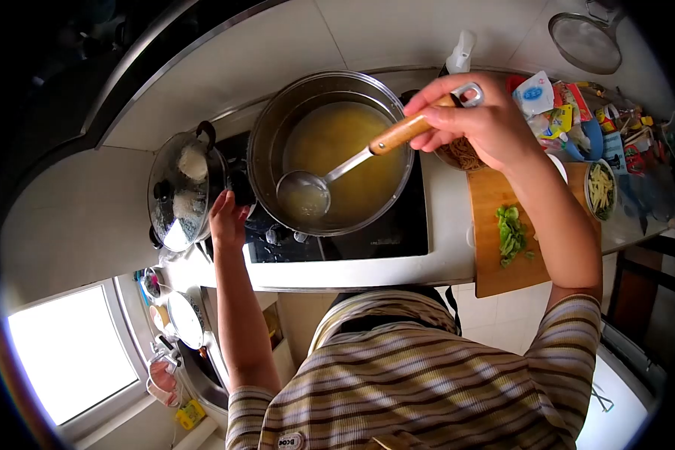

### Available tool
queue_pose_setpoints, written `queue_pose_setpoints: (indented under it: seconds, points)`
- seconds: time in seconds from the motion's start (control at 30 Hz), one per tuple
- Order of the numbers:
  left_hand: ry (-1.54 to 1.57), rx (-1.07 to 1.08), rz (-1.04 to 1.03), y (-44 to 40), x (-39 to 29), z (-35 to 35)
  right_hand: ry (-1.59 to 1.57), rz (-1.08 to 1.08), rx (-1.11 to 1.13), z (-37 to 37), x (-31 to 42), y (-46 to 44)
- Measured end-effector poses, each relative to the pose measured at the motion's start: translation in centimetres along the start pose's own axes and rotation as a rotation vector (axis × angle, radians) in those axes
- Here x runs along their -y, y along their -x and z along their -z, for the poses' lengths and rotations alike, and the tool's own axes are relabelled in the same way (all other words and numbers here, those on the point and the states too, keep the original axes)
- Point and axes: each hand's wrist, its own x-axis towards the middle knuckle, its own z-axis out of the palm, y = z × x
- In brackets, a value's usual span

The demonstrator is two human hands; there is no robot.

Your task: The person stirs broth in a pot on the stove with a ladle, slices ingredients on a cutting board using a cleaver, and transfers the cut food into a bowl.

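Observation:
A large steel pot (pixel 256 161) stands on the black stove with cloudy yellowish liquid (pixel 345 142) inside. My right hand (pixel 476 120) is closed around the wooden handle of a ladle (pixel 405 133), near its metal loop. Inside the pot, the ladle's round bowl sits at the left side and holds some pale liquid. My left hand (pixel 229 217) is closed at the pot's black side handle (pixel 240 186); its grip is partly hidden. Just left of that hand is a second pot under a glass lid (pixel 184 180), with pale food showing through.
Chopped greens (pixel 511 234) lie on a wooden cutting board (pixel 495 277) at right. Beyond it are a bowl of pale strips (pixel 600 189), seasoning packets (pixel 559 120) and a bowl of brown food (pixel 461 154). A strainer (pixel 585 43) hangs on the wall. A sink area is lower left.

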Motion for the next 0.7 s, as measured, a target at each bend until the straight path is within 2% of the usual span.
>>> queue_pose_setpoints:
  seconds: [0.07,0.1,0.23,0.3,0.37,0.43,0.47,0.63,0.7]
  points:
    - [-0.014,0.008,0.003,-0.6,0.5,-1.3,0.107,0.019,-0.014,0.9,0.4,1.2]
    - [-0.024,-0.002,0.036,1.3,-0.5,0.3,0.09,-0.013,-0.019,-1.0,1.0,2.5]
    - [0.001,0.002,0.027,0.3,-0.5,0.4,0.236,0.104,0.055,-0.3,2.7,4.5]
    - [0.038,0.038,0.016,0.0,-0.6,0.5,0.479,0.26,0.143,-0.2,3.7,5.2]
    - [0.021,-0.003,0.017,0.3,-0.4,0.2,0.553,0.285,0.143,-0.9,4.2,5.8]
    - [0.011,-0.049,0.017,0.7,-0.6,0.0,0.617,0.199,0.012,-2.2,3.9,6.3]
    - [0.002,-0.028,0.013,0.7,-0.5,-0.2,0.66,0.258,-0.033,-2.7,3.1,6.2]
    - [0.028,0.054,-0.025,0.0,0.1,0.7,0.518,0.275,-0.45,-5.8,-3.8,5.2]
    - [-0.002,0.033,0.012,0.5,-0.6,0.3,0.64,0.358,-0.594,-7.5,-6.3,4.8]
